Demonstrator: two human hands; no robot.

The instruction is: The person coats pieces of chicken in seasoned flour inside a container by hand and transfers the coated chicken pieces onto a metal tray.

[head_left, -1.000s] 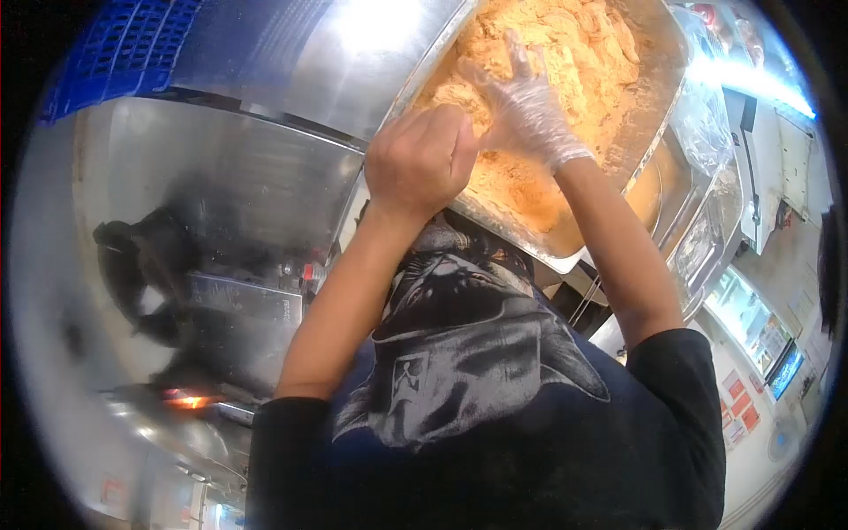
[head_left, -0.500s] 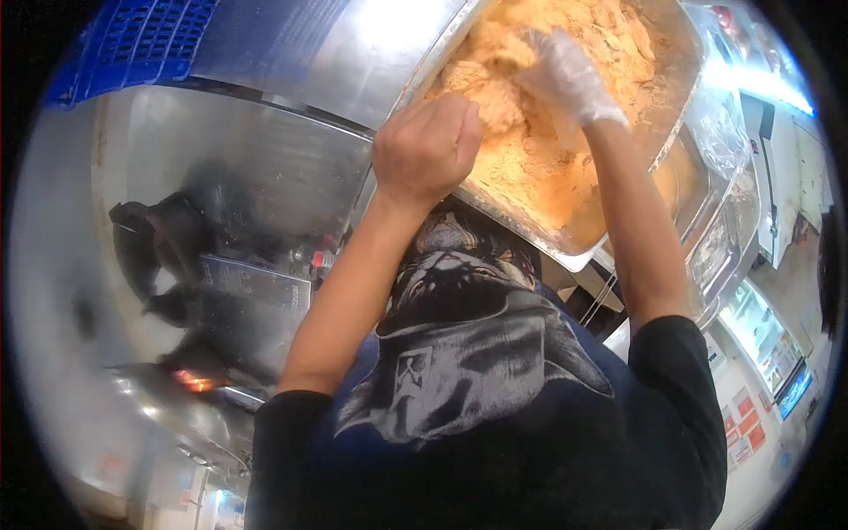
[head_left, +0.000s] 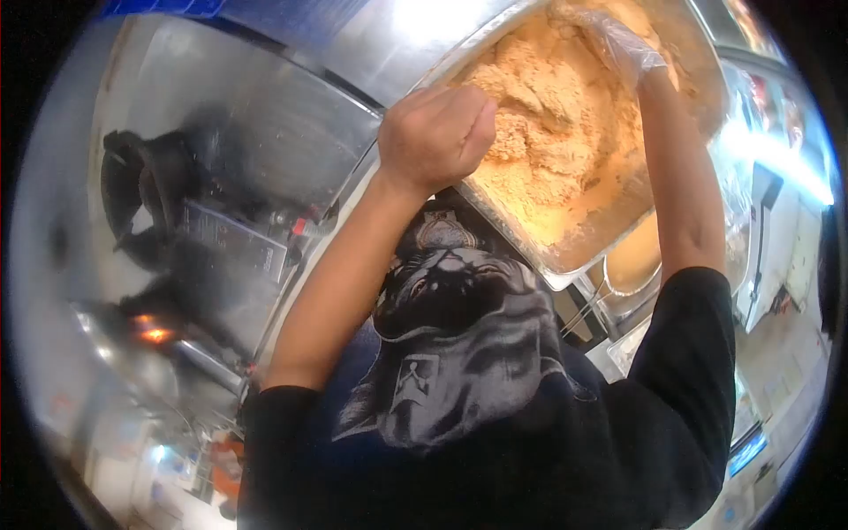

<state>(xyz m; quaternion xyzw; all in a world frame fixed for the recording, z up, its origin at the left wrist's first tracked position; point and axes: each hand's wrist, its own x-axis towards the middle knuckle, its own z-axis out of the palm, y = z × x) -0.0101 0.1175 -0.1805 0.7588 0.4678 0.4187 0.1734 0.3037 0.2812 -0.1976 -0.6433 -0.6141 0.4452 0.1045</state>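
Touching crumbly orange mix (head_left: pixel 539 115) in metal tray (head_left: pixel 579 254): crinkly-gloved right hand (head_left: pixel 614 40).

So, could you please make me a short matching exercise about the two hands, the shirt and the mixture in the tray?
1. Left hand
2. Right hand
3. Shirt
4. Mixture

A. Black, with a grey print
B. Orange, in a metal tray
C. Gloved
D. Bare, closed in a fist

Pairs: 1-D, 2-C, 3-A, 4-B

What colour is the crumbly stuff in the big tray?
The crumbly stuff is light orange, best seen in the head view.
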